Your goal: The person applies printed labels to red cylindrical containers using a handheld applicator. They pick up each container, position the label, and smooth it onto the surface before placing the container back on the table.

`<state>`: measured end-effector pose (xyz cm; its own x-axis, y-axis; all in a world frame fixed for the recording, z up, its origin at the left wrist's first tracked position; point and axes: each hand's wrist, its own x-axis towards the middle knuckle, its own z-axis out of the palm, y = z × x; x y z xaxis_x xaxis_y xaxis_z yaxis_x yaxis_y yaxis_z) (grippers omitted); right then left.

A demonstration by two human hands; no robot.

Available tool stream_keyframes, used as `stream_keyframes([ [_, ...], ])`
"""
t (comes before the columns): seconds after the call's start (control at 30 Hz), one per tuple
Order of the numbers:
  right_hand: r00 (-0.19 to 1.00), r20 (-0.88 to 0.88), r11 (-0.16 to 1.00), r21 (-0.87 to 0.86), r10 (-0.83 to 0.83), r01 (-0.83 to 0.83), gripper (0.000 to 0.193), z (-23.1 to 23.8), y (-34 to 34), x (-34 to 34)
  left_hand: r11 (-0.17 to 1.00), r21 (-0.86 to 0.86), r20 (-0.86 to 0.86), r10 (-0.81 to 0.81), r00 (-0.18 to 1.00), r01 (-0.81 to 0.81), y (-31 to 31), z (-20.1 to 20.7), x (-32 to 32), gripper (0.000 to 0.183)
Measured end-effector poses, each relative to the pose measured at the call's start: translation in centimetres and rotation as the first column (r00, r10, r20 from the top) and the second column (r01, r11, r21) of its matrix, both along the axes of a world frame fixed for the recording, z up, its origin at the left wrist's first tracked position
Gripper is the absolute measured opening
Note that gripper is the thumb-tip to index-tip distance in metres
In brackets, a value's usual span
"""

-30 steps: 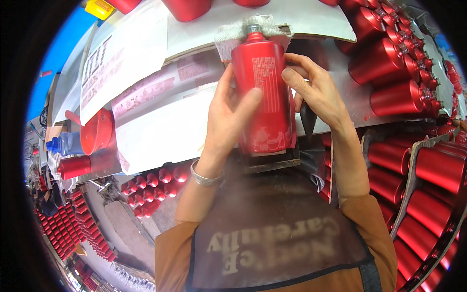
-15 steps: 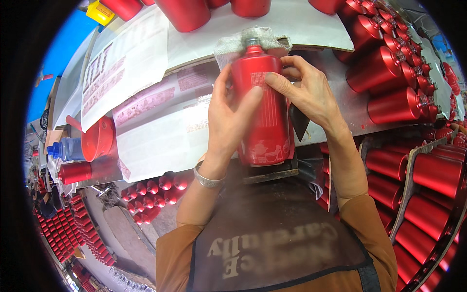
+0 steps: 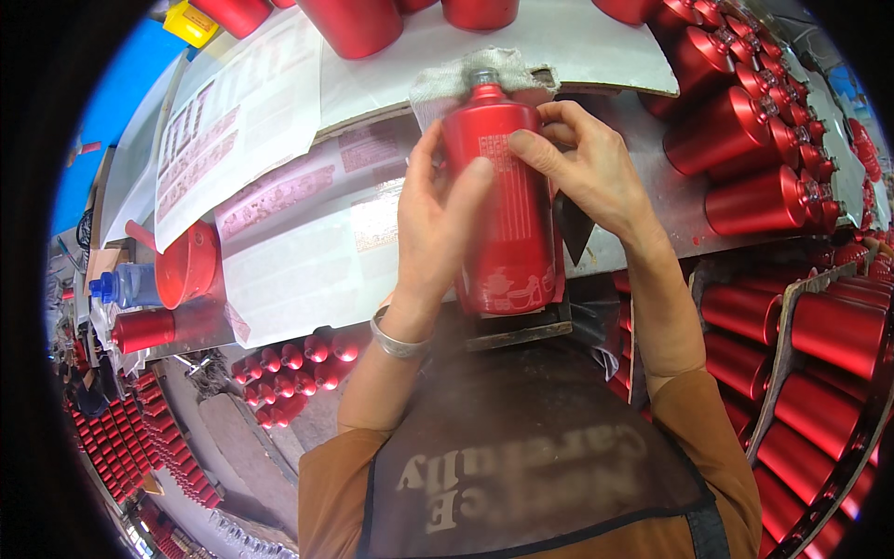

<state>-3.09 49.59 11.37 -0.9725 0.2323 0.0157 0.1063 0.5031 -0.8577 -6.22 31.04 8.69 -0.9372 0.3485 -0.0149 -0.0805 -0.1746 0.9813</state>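
A red bottle [image 3: 507, 247] with a clear glass neck lies in front of me, its neck pointing away. Pale printing covers its upper face, and a pale picture pattern shows near its base. My left hand [image 3: 426, 228] holds the bottle's left side, fingers along the edge and thumb raised over the face. On the other side, my right hand [image 3: 601, 177] grips the shoulder, with its thumb pressed on the printing and its fingertips partly hidden behind the edge. Beneath the neck rests a white knitted cloth [image 3: 433, 91].
Printed sheets [image 3: 237, 140] lie on the table to the left, beside a red plastic scoop [image 3: 189, 268] and a clear bottle with a blue cap [image 3: 130, 286]. Many red bottles [image 3: 754, 200] are stacked at the right. More stand in racks [image 3: 819, 410] below and along the far edge.
My left thumb has shifted slightly up and left over the bottle's face. The pattern near the base looks slightly different. Both hands stay on the bottle.
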Motion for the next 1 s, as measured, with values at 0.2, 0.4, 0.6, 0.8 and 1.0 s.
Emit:
stream_keyframes([
  [0.2,1.000,0.023,0.992,-0.128,0.001,0.002,0.058,-0.2,0.1,0.0,0.997,-0.072,0.054,0.031,0.998,-0.027,0.3,0.9,-0.9,0.071],
  [0.4,1.000,-0.005,0.999,-0.046,-0.012,0.011,0.056,-0.3,0.0,-0.1,0.998,-0.039,0.031,0.047,0.998,-0.045,1.0,0.3,-0.9,0.068],
  [0.6,0.999,-0.027,1.000,-0.001,-0.024,0.024,0.058,-0.4,0.0,-0.2,0.997,-0.059,0.009,0.051,0.999,-0.050,0.9,0.0,-1.0,0.067],
  [0.8,1.000,0.012,0.987,-0.160,0.002,0.000,0.056,-0.5,0.3,0.0,0.998,-0.036,0.011,0.048,0.999,-0.048,1.0,0.1,-0.8,0.069],
  [1.0,1.000,0.016,0.988,-0.158,0.004,-0.001,0.056,-0.7,0.3,0.1,1.000,-0.009,0.048,0.005,0.999,-0.004,0.5,0.2,-0.8,0.073],
])
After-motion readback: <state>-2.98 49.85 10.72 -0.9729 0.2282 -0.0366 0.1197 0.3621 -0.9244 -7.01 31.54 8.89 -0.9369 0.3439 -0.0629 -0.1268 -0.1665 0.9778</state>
